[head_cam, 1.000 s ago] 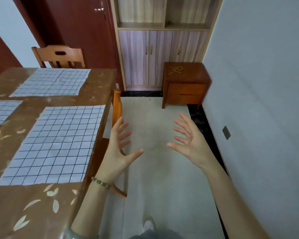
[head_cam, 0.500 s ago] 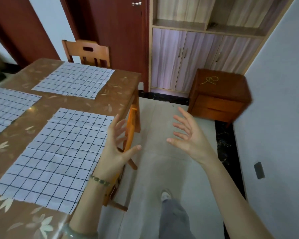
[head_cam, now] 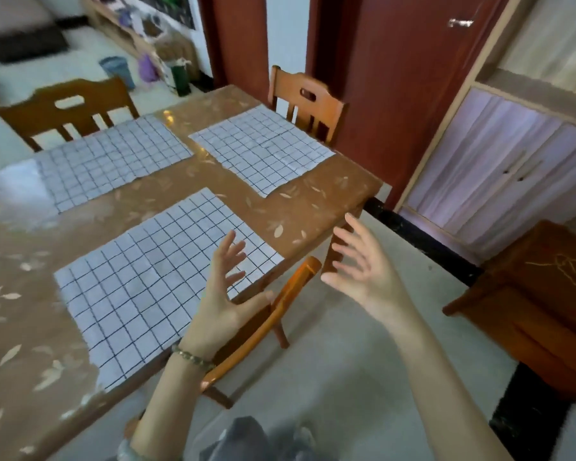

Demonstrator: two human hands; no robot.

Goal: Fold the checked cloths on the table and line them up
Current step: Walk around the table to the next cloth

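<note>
On the brown table (head_cam: 316, 191) I count three checked cloths, all spread flat and unfolded, none touching another. The nearest cloth (head_cam: 147, 287) lies along the table's near edge; the far right cloth (head_cam: 263, 149) sits toward the table's far right corner; the far left cloth (head_cam: 113, 161) lies beside it, toward the table's far left side. Three wooden chairs stand around the table: one at its far left (head_cam: 64, 108), one at its far right corner (head_cam: 308, 101), and one pushed in at the near edge (head_cam: 273, 314), with only its top rail and legs visible.

The far left cloth's left end washes out in glare, so I cannot make out its edge there. The table's left part is blurred and cut off by the frame.

Both hands are raised in the air, palms facing each other, fingers spread wide, holding nothing. My left hand (head_cam: 223, 294) hovers over the nearest cloth's right corner, a bead bracelet (head_cam: 193, 357) on its wrist. My right hand (head_cam: 366, 271) hangs beyond the table's near right corner, over the floor.
</note>
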